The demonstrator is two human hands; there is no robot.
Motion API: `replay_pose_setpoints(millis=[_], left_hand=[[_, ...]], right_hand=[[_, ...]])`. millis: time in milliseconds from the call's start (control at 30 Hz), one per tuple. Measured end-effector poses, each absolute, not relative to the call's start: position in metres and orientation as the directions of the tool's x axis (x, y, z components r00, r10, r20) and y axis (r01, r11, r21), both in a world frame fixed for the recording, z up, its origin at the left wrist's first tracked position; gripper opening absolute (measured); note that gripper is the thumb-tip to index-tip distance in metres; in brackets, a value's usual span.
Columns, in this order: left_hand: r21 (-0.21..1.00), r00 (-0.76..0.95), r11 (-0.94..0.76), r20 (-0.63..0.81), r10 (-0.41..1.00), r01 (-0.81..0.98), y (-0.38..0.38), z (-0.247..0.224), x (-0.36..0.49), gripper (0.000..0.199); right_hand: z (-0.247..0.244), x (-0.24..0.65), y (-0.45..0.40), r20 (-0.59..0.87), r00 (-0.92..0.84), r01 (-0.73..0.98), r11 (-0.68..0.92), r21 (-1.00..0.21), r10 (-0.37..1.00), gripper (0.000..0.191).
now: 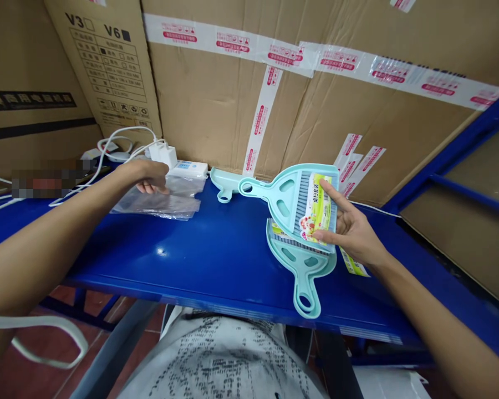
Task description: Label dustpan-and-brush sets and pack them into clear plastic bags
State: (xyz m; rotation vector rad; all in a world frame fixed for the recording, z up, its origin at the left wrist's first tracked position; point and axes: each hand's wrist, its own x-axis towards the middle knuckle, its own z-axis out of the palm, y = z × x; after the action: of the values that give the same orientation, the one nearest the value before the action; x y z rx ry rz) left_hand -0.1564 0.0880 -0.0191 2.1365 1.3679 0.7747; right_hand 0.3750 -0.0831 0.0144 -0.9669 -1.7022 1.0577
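A mint-green dustpan [283, 204] with a grey-bristled brush and a yellow-green label [321, 208] is held by its wide end in my right hand [351, 227], its handle pointing left. Below it a second mint dustpan set [301, 263] lies on the blue table, handle towards me. At the left, my left hand [153, 176] is over a pile of clear plastic bags [162, 202], fingers curled down onto them; whether it pinches a bag is too small to tell. Another mint brush piece [225, 180] lies near the back, partly behind the held dustpan's handle.
Large cardboard boxes [216, 105] stand along the table's back edge. White chargers [163, 153], a power strip [187, 169] and loose cables sit at the back left. A loose label [353, 265] lies right of the lower dustpan. A blue metal frame [453, 144] rises at the right.
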Motion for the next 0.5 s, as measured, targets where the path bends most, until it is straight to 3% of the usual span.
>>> replay_pose_setpoints(millis=[100,200,233,300,433,500], left_hand=[[0.596,0.335,-0.293,0.042,0.941,0.748,0.079,-0.01,-0.145,0.04],[0.514,0.284,-0.25,0.014,0.959,0.82,0.058,0.02,-0.127,0.016],[0.476,0.28,-0.241,-0.012,0.96,0.846,0.049,0.033,-0.122,0.032],[0.494,0.37,-0.362,0.087,0.925,0.791,0.028,0.06,-0.113,0.052],[0.633,0.462,-0.525,0.281,0.841,0.569,-0.006,0.086,-0.09,0.065],[0.69,0.581,-0.574,0.269,0.769,0.441,-0.014,0.079,-0.069,0.071]], right_hand=[[0.014,0.376,-0.082,0.285,-0.302,0.159,0.343,-0.926,0.91,0.121],[0.013,0.378,-0.08,0.296,-0.3,0.156,0.352,-0.923,0.907,0.118],[0.013,0.378,-0.079,0.3,-0.3,0.153,0.356,-0.922,0.906,0.117],[0.012,0.379,-0.078,0.307,-0.302,0.15,0.364,-0.919,0.902,0.116],[0.011,0.379,-0.074,0.346,-0.278,0.139,0.394,-0.909,0.896,0.119],[0.011,0.381,-0.072,0.367,-0.256,0.137,0.409,-0.902,0.894,0.122]])
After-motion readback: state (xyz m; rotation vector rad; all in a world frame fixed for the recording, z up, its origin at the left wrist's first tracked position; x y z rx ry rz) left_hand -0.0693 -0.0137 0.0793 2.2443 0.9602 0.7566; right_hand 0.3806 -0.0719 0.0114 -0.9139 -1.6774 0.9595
